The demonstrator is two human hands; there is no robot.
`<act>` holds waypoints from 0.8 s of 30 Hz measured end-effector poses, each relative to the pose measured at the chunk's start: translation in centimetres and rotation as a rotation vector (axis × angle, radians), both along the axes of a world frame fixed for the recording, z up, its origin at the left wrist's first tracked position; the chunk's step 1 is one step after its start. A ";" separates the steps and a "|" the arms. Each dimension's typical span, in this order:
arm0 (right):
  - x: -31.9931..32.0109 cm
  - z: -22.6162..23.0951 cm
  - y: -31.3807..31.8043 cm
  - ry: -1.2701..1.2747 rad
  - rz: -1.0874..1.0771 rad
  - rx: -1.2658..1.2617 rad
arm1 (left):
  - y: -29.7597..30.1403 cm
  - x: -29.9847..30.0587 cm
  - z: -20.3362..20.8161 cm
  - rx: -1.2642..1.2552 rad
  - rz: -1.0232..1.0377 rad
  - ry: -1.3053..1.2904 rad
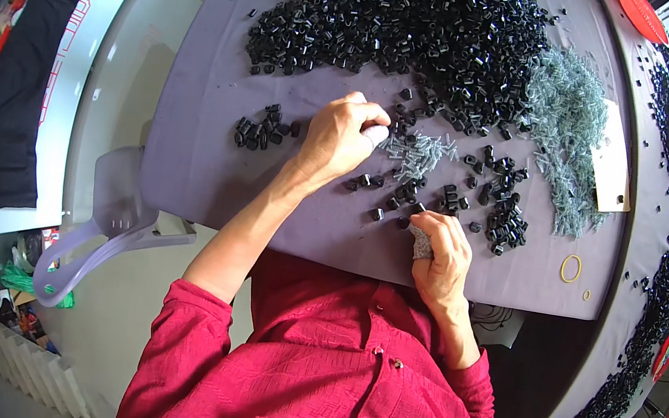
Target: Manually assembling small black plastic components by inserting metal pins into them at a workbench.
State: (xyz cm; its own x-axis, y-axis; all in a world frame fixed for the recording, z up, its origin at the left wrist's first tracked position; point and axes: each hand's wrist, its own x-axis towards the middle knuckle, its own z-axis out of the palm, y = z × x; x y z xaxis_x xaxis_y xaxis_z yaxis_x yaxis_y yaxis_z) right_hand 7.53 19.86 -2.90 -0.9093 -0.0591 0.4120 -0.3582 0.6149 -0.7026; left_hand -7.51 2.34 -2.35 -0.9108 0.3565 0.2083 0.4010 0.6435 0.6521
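Over the middle of the table, my left hand (343, 135) is closed in a pinch beside a small heap of clear pins (421, 154). Its fingertips hide whatever they hold. My right hand (442, 257) is curled near the front edge, a grey speckled patch (421, 243) showing at its thumb side. Small black plastic caps (403, 224) lie right at its fingertips; whether one is gripped cannot be seen. Loose black caps (508, 216) lie to the right of both hands, and a smaller group of caps (260, 128) lies left of my left hand.
A large mound of black caps (403, 22) covers the far side, with a long heap of clear pins (568, 131) on its right. White card (612, 162) and a yellow rubber band (571, 268) lie at right. A purple plastic chair (117, 204) stands left; another cap-strewn table (645, 253) adjoins.
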 end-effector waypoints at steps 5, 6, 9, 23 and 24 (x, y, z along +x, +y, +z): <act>0.0 0.2 0.0 -0.010 -0.006 -0.004 | 0.6 -2.5 0.8 0.099 0.025 -0.016; 0.0 0.3 0.0 -0.003 -0.002 -0.004 | 0.8 -3.1 0.2 0.151 0.000 -0.018; 0.0 0.1 0.0 -0.009 -0.010 -0.004 | 2.3 -3.3 0.0 -0.035 -0.079 0.102; 0.0 0.2 -0.2 -0.039 -0.042 -0.033 | 1.7 -6.0 -1.0 0.017 0.063 0.135; 0.0 0.2 -0.1 -0.039 -0.047 -0.032 | 1.6 -5.9 -1.3 0.007 0.081 0.172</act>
State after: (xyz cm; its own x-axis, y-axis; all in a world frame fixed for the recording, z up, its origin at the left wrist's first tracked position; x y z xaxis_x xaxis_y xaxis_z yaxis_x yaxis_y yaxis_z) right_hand 7.50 19.74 -2.69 -0.9263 -0.0036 0.3768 -0.3014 0.6072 -0.7351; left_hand -13.39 3.96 -3.67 -0.8871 0.2817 0.3657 0.4543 0.6735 0.5831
